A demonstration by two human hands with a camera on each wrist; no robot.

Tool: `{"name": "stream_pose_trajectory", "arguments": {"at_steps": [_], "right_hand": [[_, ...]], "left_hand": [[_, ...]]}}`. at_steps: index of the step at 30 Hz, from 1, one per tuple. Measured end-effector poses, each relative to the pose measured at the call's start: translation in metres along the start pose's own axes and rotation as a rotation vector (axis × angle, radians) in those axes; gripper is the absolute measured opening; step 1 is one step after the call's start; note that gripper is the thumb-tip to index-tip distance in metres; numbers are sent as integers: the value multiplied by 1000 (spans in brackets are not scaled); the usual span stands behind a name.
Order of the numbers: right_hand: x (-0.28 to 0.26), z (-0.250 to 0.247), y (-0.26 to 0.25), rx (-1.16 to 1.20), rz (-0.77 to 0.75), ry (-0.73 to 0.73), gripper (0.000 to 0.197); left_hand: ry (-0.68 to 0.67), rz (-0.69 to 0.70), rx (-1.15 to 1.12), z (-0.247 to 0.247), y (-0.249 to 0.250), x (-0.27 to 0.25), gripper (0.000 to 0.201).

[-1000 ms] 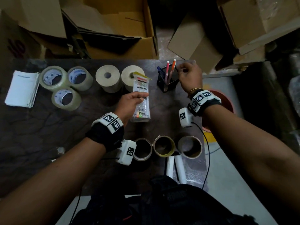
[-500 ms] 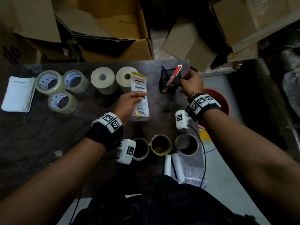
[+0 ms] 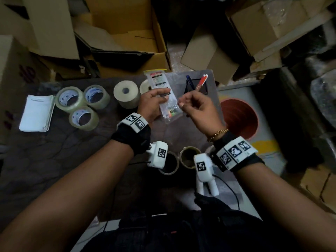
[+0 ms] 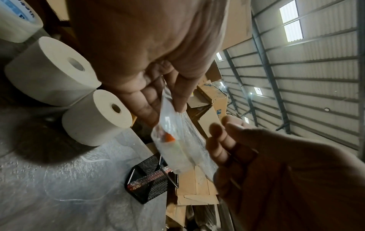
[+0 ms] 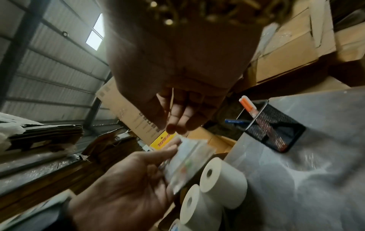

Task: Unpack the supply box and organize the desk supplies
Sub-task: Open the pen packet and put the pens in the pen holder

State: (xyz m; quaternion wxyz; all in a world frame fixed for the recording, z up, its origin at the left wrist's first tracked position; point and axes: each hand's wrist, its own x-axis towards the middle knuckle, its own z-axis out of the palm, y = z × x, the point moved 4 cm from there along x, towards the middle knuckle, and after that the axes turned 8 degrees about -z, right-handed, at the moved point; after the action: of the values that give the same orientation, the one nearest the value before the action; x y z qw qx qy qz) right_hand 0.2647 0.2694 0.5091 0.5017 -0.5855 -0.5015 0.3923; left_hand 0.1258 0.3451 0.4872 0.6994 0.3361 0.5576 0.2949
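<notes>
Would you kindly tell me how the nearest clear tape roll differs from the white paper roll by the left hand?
The clear tape roll is see-through with a wide, blue-printed core; the white paper roll is opaque with a small hole. The tape roll is a thin ring; the paper roll is wound nearly solid. Both lie hole-up on the dark desk.

Clear pen pack [image 3: 164, 96], yellow header card: pinched in left hand [image 3: 151, 104], off the desk [image 3: 54, 160], tilted. Black mesh pen holder [image 3: 193, 85]: upright near far edge; orange-capped pens [image 3: 201, 81] and blue pen [image 3: 188, 79] lean inside.
</notes>
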Motion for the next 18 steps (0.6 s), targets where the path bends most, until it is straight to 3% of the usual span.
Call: {"name": "stream_pose_trajectory", "arguments": {"at_steps": [3, 8, 12, 15, 18], "right_hand": [[-20, 20, 6, 0, 104, -6, 10], [-44, 41, 3, 158, 271, 126, 12], [-53, 60, -13, 417, 303, 276, 22], [-58, 70, -18, 476, 282, 393, 18], [-62, 79, -22, 508, 281, 411, 12]], "left_hand": [[-17, 9, -61, -7, 4, -10, 28], [-79, 12, -138, -23, 4, -25, 28], [-134, 42, -173, -30, 7, -39, 27], [-155, 54, -172, -38, 9, -45, 24], [-177, 68, -152, -48, 11, -51, 22]]}}
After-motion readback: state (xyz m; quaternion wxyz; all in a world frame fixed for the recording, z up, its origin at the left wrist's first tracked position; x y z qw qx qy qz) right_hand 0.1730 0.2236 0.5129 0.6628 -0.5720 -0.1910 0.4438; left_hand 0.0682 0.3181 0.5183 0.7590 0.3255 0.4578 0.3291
